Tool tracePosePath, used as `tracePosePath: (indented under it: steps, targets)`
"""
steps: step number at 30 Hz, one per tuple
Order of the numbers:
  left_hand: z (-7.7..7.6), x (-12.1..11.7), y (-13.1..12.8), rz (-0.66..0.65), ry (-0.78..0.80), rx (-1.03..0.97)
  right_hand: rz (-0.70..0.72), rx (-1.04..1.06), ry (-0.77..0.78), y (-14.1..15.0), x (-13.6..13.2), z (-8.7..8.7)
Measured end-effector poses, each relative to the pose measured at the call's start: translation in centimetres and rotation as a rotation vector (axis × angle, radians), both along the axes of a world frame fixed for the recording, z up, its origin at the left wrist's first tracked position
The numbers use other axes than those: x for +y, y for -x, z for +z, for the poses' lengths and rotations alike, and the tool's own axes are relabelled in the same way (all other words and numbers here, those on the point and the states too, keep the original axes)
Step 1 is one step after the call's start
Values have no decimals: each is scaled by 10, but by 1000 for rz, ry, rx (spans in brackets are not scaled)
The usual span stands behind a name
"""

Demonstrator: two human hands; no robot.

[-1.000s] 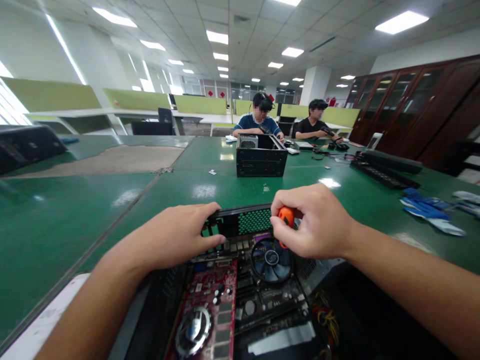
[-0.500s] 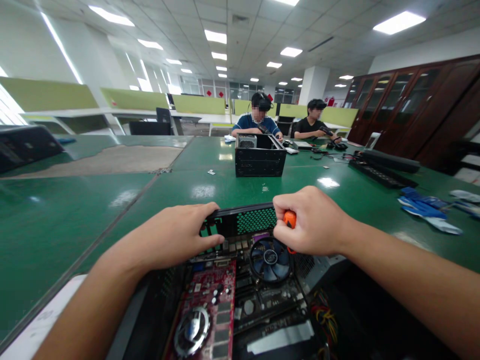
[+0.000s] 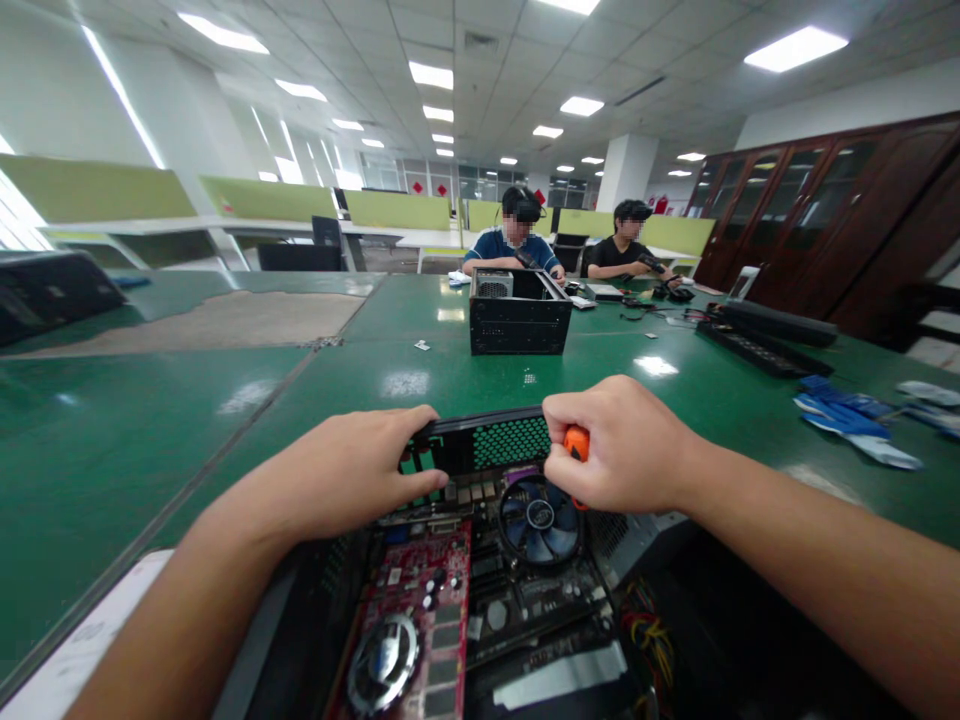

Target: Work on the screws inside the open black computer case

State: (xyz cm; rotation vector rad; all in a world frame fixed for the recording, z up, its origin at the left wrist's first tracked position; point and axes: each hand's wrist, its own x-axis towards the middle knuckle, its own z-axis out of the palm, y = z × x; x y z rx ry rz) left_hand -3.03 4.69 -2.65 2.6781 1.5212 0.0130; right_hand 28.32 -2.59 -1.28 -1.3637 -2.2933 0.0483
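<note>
An open computer case (image 3: 512, 441) lies before me at the near table edge, its vented panel standing on the far side. My left hand (image 3: 349, 470) clasps the left part of that panel's rim, fingers over the top and thumb on the inner side. Closed in a fist, my right hand (image 3: 622, 445) grips an orange-handled screwdriver (image 3: 577, 443) at the panel's right end; its shaft and tip are hidden. Inside the case are a red graphics card (image 3: 442, 565) and a round cooling fan (image 3: 540, 515). Bundled coloured wires (image 3: 649, 640) sit at the lower right.
Another black case (image 3: 520, 325) stands farther back on the green table (image 3: 360, 390). Two people sit behind it. On the right lie blue-and-white gloves (image 3: 855, 425) and black panels (image 3: 765, 340). A dark case (image 3: 56, 293) rests at far left.
My right fist has shifted very slightly down and left with the screwdriver. My left hand and the case look unmoved.
</note>
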Motion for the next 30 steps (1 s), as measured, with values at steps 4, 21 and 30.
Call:
tracePosePath:
  steps: [4,21,30]
  targets:
    - [0,0,-2,1,8,9,-7,-1,-9,0,0,0]
    - [1,0,1,-19,-18,-28,44,-8,-38,-1,-2,2]
    - [0,1,0,-12,-6,-33,56,13,-35,-2,-1,1]
